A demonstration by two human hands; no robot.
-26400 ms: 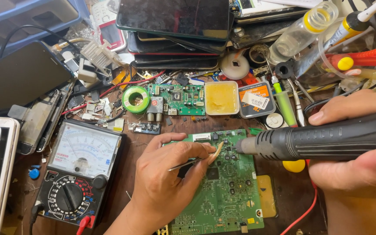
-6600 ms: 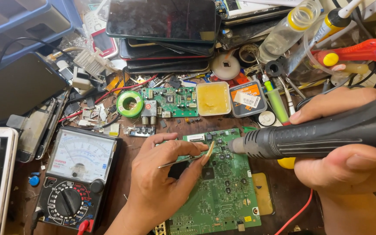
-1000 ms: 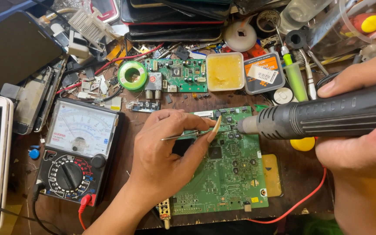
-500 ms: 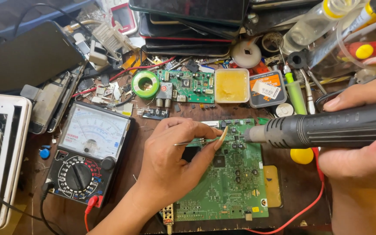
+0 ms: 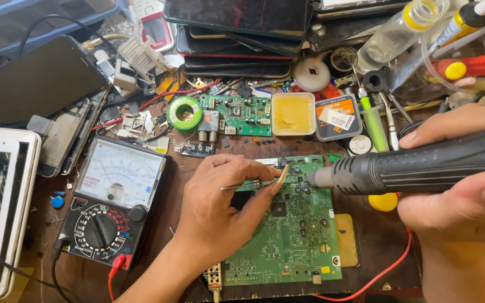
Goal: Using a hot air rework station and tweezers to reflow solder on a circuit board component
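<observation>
Two hands work over a large green circuit board (image 5: 296, 235) that lies flat on the cluttered counter (image 5: 175, 219), its long axis running away from the person. The left hand (image 5: 220, 210) rests on the board's left part, fingers curled shut around thin metal tweezers (image 5: 251, 184), whose tips point right toward the board's upper edge. The right hand (image 5: 467, 191) is closed around the thick dark body of a hot-air tool (image 5: 416, 165), held level, its long axis running left to right and its metal nozzle aimed left. Nozzle and tweezer tips face each other just above the same small patch near the board's top edge; I cannot tell whether either touches it. The left hand is the nearer one to that spot, the right staying off the board's right side.

An analog multimeter (image 5: 113, 205) sits just left of the left hand, with a green roll of solder wire (image 5: 185, 113), a smaller green board (image 5: 237, 115) and a tub of yellow flux (image 5: 293, 114) farther back.

Against the frame half a second ago, both hands keep the same grips and the same facing; only the camera view has shifted slightly.
</observation>
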